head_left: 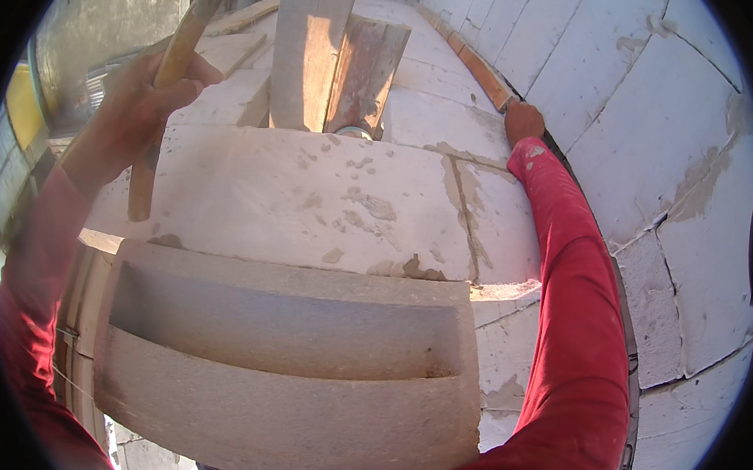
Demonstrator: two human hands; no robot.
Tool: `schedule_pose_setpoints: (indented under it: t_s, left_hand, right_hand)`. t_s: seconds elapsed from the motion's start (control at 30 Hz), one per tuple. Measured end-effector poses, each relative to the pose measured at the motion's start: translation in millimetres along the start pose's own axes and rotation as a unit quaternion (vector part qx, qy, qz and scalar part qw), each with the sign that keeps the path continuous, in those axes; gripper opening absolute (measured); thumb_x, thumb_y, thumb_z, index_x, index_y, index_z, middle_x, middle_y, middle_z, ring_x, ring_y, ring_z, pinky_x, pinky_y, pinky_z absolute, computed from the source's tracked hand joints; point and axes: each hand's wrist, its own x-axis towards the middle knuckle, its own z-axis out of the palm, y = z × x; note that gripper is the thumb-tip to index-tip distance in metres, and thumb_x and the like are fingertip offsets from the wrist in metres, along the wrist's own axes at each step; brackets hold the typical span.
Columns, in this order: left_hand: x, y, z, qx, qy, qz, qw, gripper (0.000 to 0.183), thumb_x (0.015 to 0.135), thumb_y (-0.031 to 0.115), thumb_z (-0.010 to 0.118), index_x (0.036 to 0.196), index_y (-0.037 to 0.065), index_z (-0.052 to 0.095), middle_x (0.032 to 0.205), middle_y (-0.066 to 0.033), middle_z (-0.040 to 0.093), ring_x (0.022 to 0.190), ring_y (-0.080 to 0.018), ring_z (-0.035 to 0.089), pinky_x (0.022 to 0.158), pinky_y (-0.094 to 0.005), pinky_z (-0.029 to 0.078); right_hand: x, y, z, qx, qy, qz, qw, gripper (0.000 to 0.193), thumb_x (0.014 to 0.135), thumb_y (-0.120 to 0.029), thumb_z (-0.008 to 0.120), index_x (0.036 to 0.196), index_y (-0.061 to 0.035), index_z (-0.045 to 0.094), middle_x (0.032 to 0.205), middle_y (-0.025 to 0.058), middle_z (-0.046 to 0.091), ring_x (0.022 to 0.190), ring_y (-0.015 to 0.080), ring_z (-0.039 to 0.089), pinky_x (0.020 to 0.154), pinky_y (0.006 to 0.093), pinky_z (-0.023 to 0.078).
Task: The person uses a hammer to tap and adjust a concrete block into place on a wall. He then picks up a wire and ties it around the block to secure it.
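Observation:
My left hand (151, 99), at the upper left, is closed around the wooden handle of a hammer (142, 187). The handle slants upward, and its head is partly cut off by the top edge. My right hand (524, 122) reaches far forward on the right, its fingers closed at the near end of a long, thin wooden strip (487, 75). That strip runs away from me along the foot of the white block wall (643, 104). Between my arms lies a surface of large white blocks (311, 198), stained with grey mortar.
A grey piece with a long recess (285, 399) fills the near foreground. Two upright boards (313, 56) stand at the far middle. More boards (233, 48) lie behind my left hand, near a yellow object (25, 110) at the left rim.

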Motion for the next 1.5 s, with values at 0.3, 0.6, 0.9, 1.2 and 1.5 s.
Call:
schedule_pose_setpoints:
  t_s: [0.3,0.6,0.9,1.2,1.5]
  left_hand:
    - [-3.4,-1.7,-9.6,-0.004,-0.005,0.016,1.000,0.025,0.090,0.018,0.057,0.105,0.001,0.067,0.108,-0.0086,0.065,0.104,-0.0171,0.057,0.094,-0.0327,0.044]
    - [-9.5,-7.8,-9.5,-0.020,0.007,0.011,1.000,0.027,0.092,0.020,0.058,0.110,0.002,0.066,0.114,-0.0082,0.064,0.109,-0.0183,0.056,0.097,-0.0342,0.044]
    - [-16.4,-7.9,-12.5,-0.055,-0.014,-0.011,0.998,0.024,0.092,0.018,0.058,0.109,0.003,0.066,0.114,-0.0067,0.065,0.108,-0.0157,0.056,0.099,-0.0334,0.042]
    - [-16.5,-7.1,-12.8,-0.037,0.002,-0.023,0.999,0.023,0.093,0.017,0.059,0.111,0.004,0.066,0.112,-0.0054,0.066,0.107,-0.0143,0.056,0.098,-0.0309,0.043]
    - [-16.8,-0.2,-11.1,-0.025,-0.010,-0.006,1.000,0.023,0.094,0.019,0.060,0.110,0.004,0.067,0.114,-0.0062,0.066,0.109,-0.0152,0.055,0.100,-0.0333,0.042]
  right_hand:
    - [17.8,-3.7,-11.0,0.113,-0.089,0.139,0.980,0.024,0.093,-0.017,0.058,0.105,-0.0046,0.074,0.107,0.0196,0.074,0.103,0.0365,0.071,0.088,0.0460,0.057]
    - [19.4,-2.5,14.3,0.157,-0.063,0.146,0.975,0.024,0.094,-0.017,0.057,0.107,-0.0038,0.073,0.106,0.0194,0.074,0.101,0.0371,0.072,0.085,0.0472,0.057]
    - [52.4,15.5,59.3,-0.026,-0.116,-0.014,0.993,0.021,0.094,-0.015,0.059,0.100,-0.0057,0.077,0.104,0.0141,0.075,0.097,0.0303,0.074,0.078,0.0396,0.059]
    - [16.7,13.5,26.6,0.182,-0.018,0.064,0.981,0.019,0.090,-0.013,0.060,0.098,-0.0013,0.073,0.100,0.0247,0.072,0.097,0.0403,0.071,0.083,0.0490,0.057]
    - [18.1,7.5,19.7,0.184,-0.041,0.083,0.979,0.021,0.092,-0.012,0.057,0.100,0.0008,0.071,0.103,0.0264,0.071,0.097,0.0430,0.070,0.084,0.0505,0.057]
